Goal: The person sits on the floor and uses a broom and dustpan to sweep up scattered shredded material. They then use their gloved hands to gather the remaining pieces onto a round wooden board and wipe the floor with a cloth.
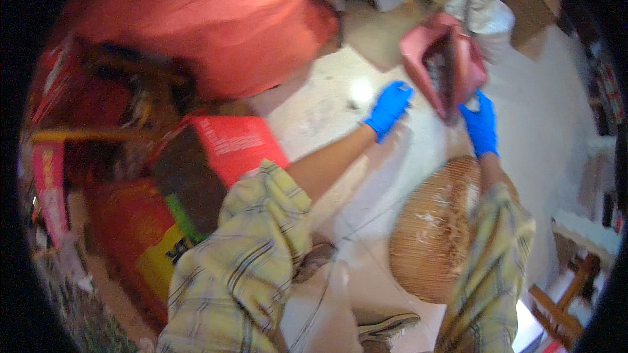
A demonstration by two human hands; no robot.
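Observation:
My left hand (391, 110), in a blue glove, is above the pale floor (333, 103) with its fingers curled. Whether anything is inside them is too blurred to tell. A pink dustpan (456, 66) with a thin upright handle (472, 0) stands just beyond my hands, its hollow showing dark bits. My right hand (481, 125), also gloved in blue, is at the dustpan's near right edge. Its thumb and forefinger look parted there, but I cannot tell whether they grip the rim. Below, a round ribbed brown object (431, 240), perhaps woven, is partly covered by my right sleeve.
A large red cloth or bag (211, 24) fills the upper left. A red printed carton (240, 144) sits beside my left arm. White sacking (483, 10) and a cardboard box (527, 5) are at the back. A wooden frame (559, 311) stands low right; a shoe (390, 328) shows below.

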